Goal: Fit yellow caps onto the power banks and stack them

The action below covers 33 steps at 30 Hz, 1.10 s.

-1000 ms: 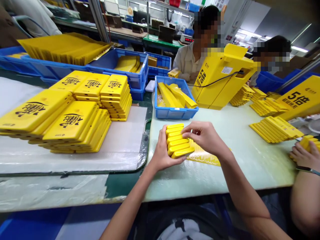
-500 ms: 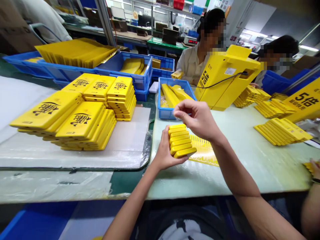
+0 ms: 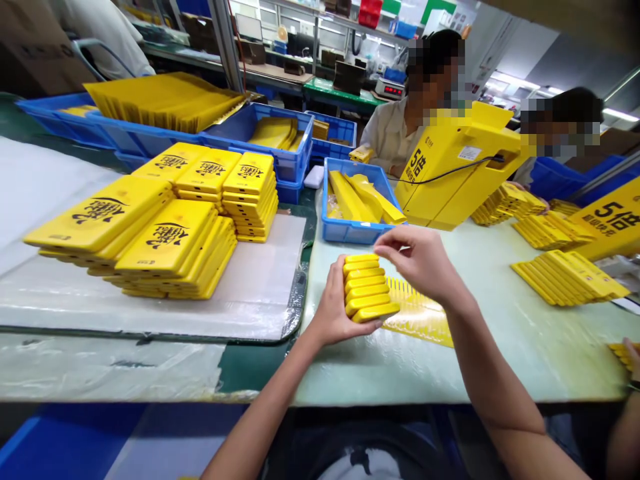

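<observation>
My left hand (image 3: 333,310) is wrapped around a stack of several yellow power banks (image 3: 367,287), held tilted above the table with their narrow ends facing me. At the stack's upper right corner, my right hand (image 3: 423,260) is closed in a pinch, its fingertips at or very near the top power bank. Whatever lies between those fingertips is too small to make out. Beneath and behind the hands lies a yellow sheet with a row of narrow strips (image 3: 420,320), partly covered by the right wrist and the stack.
Printed yellow power banks (image 3: 165,237) stand in piles on a white-covered board at left. A blue bin (image 3: 357,232) with yellow pieces is just beyond my hands. Yellow boxes (image 3: 450,173) and more stacks (image 3: 570,277) stand at right. Co-workers sit across and beside me.
My right hand has come down and slightly right, from above the stack to its top corner. The left hand keeps its grip on the power banks. The whole view has shifted slightly.
</observation>
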Available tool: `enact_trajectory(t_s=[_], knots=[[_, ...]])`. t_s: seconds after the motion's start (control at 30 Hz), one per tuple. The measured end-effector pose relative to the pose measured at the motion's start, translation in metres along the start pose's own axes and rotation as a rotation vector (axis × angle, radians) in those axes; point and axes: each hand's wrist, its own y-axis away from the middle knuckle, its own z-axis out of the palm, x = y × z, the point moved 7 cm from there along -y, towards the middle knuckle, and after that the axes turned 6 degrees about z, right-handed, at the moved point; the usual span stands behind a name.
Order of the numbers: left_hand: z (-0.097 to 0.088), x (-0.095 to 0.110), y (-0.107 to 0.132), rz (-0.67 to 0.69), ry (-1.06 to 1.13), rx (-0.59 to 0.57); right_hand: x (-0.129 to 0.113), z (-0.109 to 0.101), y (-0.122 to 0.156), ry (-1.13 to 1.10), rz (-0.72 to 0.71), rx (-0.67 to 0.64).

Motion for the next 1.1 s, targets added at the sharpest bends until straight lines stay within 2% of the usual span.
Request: enact_trajectory(t_s=[0.07, 0.13, 0.2, 0.27, 0.33, 0.4, 0.43, 0.47, 0.53, 0.6, 0.63, 0.7, 0.77, 0.87, 0.97, 1.03, 1.1], knots=[[0.000, -0.001, 0.000, -0.013, 0.004, 0.000, -0.009, 0.018, 0.003, -0.074, -0.014, -0.083], [0.000, -0.001, -0.001, -0.020, 0.001, -0.004, -0.015, 0.034, 0.007, -0.033, -0.021, -0.142], [-0.001, -0.001, 0.000, -0.019, -0.007, -0.010, -0.010, 0.036, 0.007, 0.069, -0.008, -0.152], [-0.001, -0.002, 0.001, -0.009, -0.004, -0.011, 0.008, 0.023, 0.005, 0.214, 0.054, -0.117], [-0.001, -0.002, 0.002, 0.005, 0.003, -0.006, 0.029, -0.003, 0.002, 0.349, 0.148, 0.001], [-0.001, -0.001, 0.002, 0.016, 0.000, 0.003, 0.035, -0.023, -0.001, 0.338, 0.183, 0.154], [-0.001, -0.001, 0.002, 0.013, -0.006, 0.006, 0.032, -0.025, -0.002, 0.259, 0.158, 0.185], [-0.002, 0.000, 0.001, 0.005, -0.011, 0.011, 0.024, -0.018, -0.003, 0.152, 0.108, 0.163], [-0.003, 0.003, -0.001, -0.003, -0.020, 0.017, 0.002, 0.010, -0.005, -0.040, -0.016, 0.000], [-0.003, 0.007, -0.003, 0.007, -0.024, 0.016, -0.016, 0.039, -0.006, -0.081, -0.095, -0.145], [-0.004, 0.008, -0.004, 0.014, -0.025, 0.017, -0.018, 0.046, -0.007, -0.049, -0.103, -0.162], [-0.004, 0.008, -0.003, 0.005, -0.023, 0.021, -0.010, 0.043, -0.013, 0.057, -0.058, -0.104], [-0.004, 0.004, -0.001, -0.019, -0.017, 0.028, 0.007, 0.026, -0.017, 0.112, 0.016, -0.016], [-0.003, -0.001, 0.001, -0.028, -0.004, 0.015, 0.018, 0.006, -0.016, -0.032, 0.051, 0.058], [-0.002, -0.002, 0.001, -0.037, 0.005, 0.007, 0.010, 0.019, -0.008, -0.160, 0.028, -0.026], [-0.002, -0.004, 0.001, -0.052, -0.002, 0.009, 0.006, 0.031, -0.004, -0.104, 0.025, -0.094], [-0.002, -0.005, 0.002, -0.058, -0.006, 0.001, 0.012, 0.030, -0.003, 0.027, 0.047, -0.101]])
